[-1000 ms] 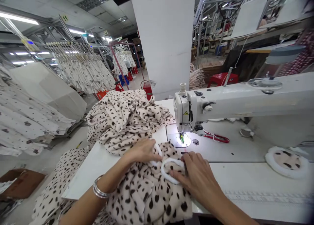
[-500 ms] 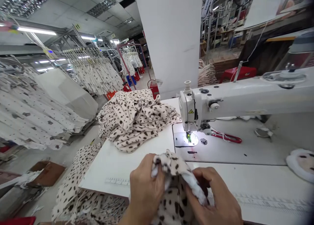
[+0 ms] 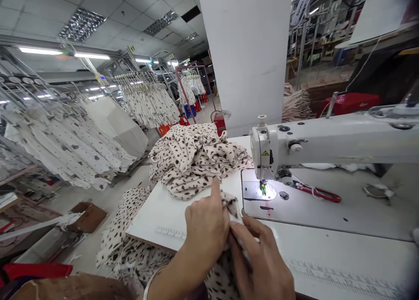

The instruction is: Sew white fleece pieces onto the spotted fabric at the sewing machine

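Observation:
A cream fabric piece with dark spots [image 3: 231, 200] is bunched between my hands at the table's front edge, and its lower part hangs down below them. My left hand [image 3: 206, 228] grips it from the left with the index finger stretched upward; the thumb side is hidden. From the right, my right hand [image 3: 263, 260] pinches the edge of the same fabric between thumb and fingers. Just beyond them stands a white sewing machine [image 3: 265, 151], its lit needle and presser foot [image 3: 262, 187] apart from the fabric.
A heap of spotted fabric [image 3: 196, 160] lies on the white table [image 3: 153, 215], with more fabric [image 3: 121, 230] hanging at its left side. Red thread snips [image 3: 322, 194] rest on the machine bed. Behind rises a white pillar [image 3: 245, 60]; garments hang on racks [image 3: 72, 138] to the left.
My hands have drawn closer together around the fabric, and its white edge is now mostly covered. My left index finger has straightened upward. The head view has shifted left.

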`<control>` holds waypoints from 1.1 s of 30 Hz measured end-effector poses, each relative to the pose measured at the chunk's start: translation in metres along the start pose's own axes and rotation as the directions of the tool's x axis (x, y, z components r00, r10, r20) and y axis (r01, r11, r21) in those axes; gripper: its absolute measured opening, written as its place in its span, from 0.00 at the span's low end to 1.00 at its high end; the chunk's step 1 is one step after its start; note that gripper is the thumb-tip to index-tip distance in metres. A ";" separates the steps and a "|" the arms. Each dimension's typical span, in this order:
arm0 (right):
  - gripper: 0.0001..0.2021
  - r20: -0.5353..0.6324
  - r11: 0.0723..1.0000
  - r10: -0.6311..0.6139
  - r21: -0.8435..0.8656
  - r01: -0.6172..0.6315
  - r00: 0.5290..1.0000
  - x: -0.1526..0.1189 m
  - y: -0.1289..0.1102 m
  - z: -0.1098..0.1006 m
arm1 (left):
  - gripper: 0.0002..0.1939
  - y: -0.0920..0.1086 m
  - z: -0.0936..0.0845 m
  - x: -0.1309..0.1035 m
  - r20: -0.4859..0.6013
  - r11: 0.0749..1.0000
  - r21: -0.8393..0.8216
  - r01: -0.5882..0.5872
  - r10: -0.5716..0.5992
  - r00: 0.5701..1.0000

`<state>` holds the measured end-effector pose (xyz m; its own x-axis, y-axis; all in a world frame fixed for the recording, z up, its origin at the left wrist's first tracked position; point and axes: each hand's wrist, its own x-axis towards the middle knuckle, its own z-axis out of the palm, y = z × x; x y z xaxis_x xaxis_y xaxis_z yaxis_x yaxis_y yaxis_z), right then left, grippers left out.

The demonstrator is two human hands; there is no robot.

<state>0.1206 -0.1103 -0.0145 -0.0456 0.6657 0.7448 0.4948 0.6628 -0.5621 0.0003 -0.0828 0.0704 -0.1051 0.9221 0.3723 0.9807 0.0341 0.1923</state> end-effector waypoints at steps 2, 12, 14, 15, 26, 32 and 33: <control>0.13 0.024 0.999 0.027 -0.018 -0.026 0.999 -0.007 -0.005 0.003 | 0.29 0.002 -0.004 -0.001 0.074 0.992 -0.123 0.036 -0.027 0.997; 0.11 0.073 0.967 0.179 0.171 -0.189 0.981 -0.015 0.011 0.000 | 0.15 -0.004 -0.025 -0.005 0.521 0.525 -0.703 0.480 -0.079 0.850; 0.09 0.148 0.950 0.135 0.261 -0.171 0.980 -0.010 0.016 -0.007 | 0.10 -0.011 -0.032 -0.006 0.576 0.455 -0.741 0.494 0.050 0.816; 0.07 0.191 0.935 0.130 0.303 -0.185 0.973 -0.008 0.017 -0.012 | 0.09 -0.015 -0.036 -0.006 0.599 0.425 -0.753 0.503 0.127 0.790; 0.02 0.442 0.904 0.116 0.325 -0.279 0.890 -0.004 0.006 -0.033 | 0.08 -0.049 -0.042 -0.029 0.172 0.613 -0.789 0.031 0.172 0.970; 0.19 0.356 0.907 0.052 0.374 -0.193 0.933 -0.015 -0.005 -0.017 | 0.10 -0.057 -0.030 -0.048 0.166 0.535 -0.837 0.114 0.051 0.985; 0.18 0.367 0.903 0.081 0.367 -0.225 0.927 -0.018 -0.009 -0.013 | 0.10 -0.058 -0.027 -0.050 0.118 0.558 -0.826 0.080 0.033 0.992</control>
<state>0.1283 -0.1325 -0.0182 -0.3204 0.7966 0.5126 0.1383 0.5747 -0.8066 -0.0557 -0.1415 0.0655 -0.0523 0.9618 0.2687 0.4025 -0.2260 0.8871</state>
